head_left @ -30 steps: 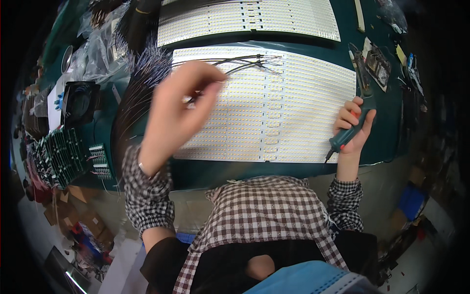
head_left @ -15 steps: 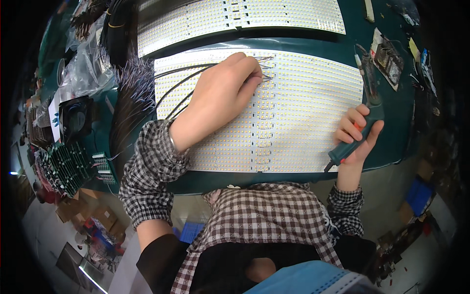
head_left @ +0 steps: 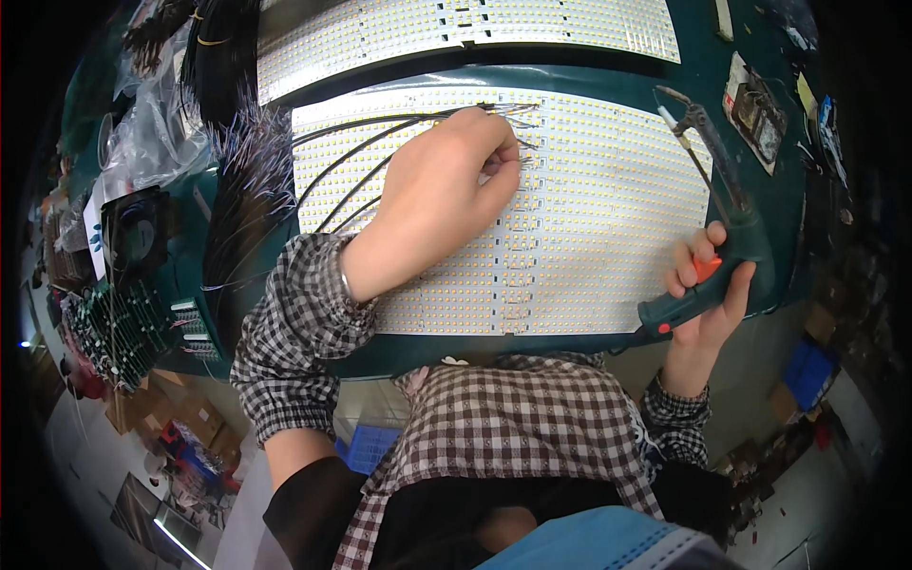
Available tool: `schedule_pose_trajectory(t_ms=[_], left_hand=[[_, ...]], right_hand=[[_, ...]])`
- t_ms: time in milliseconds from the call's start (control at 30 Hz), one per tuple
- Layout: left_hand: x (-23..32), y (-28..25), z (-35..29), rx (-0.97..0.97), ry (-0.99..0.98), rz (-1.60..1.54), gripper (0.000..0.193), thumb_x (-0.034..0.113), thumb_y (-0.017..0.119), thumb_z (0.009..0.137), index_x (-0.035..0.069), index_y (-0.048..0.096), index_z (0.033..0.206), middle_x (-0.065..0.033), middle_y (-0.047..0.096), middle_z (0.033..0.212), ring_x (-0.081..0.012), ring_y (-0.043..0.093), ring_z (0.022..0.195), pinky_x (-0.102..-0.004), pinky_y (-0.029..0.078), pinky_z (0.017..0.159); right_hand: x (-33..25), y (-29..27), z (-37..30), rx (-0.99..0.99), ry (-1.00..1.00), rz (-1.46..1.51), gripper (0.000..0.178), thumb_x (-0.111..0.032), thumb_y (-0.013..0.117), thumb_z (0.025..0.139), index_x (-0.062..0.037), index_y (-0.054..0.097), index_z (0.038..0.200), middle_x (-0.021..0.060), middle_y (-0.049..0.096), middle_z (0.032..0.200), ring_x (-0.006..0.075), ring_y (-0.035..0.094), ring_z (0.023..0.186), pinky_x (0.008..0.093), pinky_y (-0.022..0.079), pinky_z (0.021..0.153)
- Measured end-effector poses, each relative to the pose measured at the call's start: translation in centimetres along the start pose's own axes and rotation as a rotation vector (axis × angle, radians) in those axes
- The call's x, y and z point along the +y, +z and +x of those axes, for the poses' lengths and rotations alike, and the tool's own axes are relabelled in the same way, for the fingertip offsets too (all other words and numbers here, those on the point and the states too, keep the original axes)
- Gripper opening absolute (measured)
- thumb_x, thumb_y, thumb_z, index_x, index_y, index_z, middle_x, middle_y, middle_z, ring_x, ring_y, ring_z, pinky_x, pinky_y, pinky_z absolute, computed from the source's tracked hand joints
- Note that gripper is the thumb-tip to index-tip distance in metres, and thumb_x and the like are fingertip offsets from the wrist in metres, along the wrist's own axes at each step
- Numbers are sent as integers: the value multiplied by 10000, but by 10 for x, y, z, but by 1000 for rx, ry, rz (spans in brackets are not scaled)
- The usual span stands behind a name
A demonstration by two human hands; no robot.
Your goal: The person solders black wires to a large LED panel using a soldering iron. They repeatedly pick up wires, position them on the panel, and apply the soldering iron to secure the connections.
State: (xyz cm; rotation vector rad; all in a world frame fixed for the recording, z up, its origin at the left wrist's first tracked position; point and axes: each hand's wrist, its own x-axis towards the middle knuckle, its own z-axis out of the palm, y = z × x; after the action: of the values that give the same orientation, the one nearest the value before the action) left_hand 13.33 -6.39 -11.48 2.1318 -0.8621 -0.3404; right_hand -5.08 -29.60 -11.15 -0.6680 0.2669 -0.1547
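Observation:
My left hand (head_left: 446,176) rests over the white LED board (head_left: 617,214), left of its middle column of solder pads. Its fingers are pinched together, apparently on a thin black cable (head_left: 369,203) that runs under the hand; the grip itself is hidden. Other black cables (head_left: 342,131) cross the board's left half, with thin bared wire ends lying near the pads. At the board's right edge my right hand (head_left: 708,318) is wrapped round a dark green soldering gun (head_left: 758,242) with an orange trigger. The gun's tip points up and away, toward the board's far right corner.
A second LED board (head_left: 589,27) lies beyond the first. Bundled black cables with frayed ends (head_left: 249,171) stand at the left, near clear plastic bags (head_left: 166,138), a black fan (head_left: 138,233) and stacked green circuit boards (head_left: 119,332). A stained small box (head_left: 755,112) lies at far right.
The soldering gun has swung out and shifted right and nearer, its tip now turned toward the upper left. My left hand has moved slightly right and nearer, leaving one cable's wire ends uncovered.

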Motion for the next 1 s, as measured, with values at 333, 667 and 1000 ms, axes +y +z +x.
schedule_pose_trajectory(t_ms=[333, 667, 1000], left_hand=[[-6, 8, 2, 57, -33, -128, 49, 74, 617, 721, 38, 585, 734, -84, 565, 735, -229, 588, 644, -326, 464, 574], [-7, 13, 5, 54, -73, -164, 56, 80, 631, 710, 51, 584, 722, -67, 560, 725, -201, 584, 617, -306, 457, 546], [-5, 13, 5, 60, -34, -43, 71, 84, 630, 687, 44, 572, 690, -83, 557, 713, -237, 585, 617, -345, 461, 545]], right_hand=[[-3, 2, -32, 215, -38, -566, 540, -383, 493, 904, 59, 402, 1200, 124, 565, 973, 238, 567, 907, 338, 537, 739], [5, 13, -34, 214, -87, -750, 481, -311, 487, 895, 100, 471, 1144, 152, 598, 915, 263, 608, 841, 351, 569, 677], [8, 24, -30, 251, -65, -717, 474, -265, 573, 848, 102, 496, 1137, 155, 621, 889, 280, 638, 803, 369, 569, 671]])
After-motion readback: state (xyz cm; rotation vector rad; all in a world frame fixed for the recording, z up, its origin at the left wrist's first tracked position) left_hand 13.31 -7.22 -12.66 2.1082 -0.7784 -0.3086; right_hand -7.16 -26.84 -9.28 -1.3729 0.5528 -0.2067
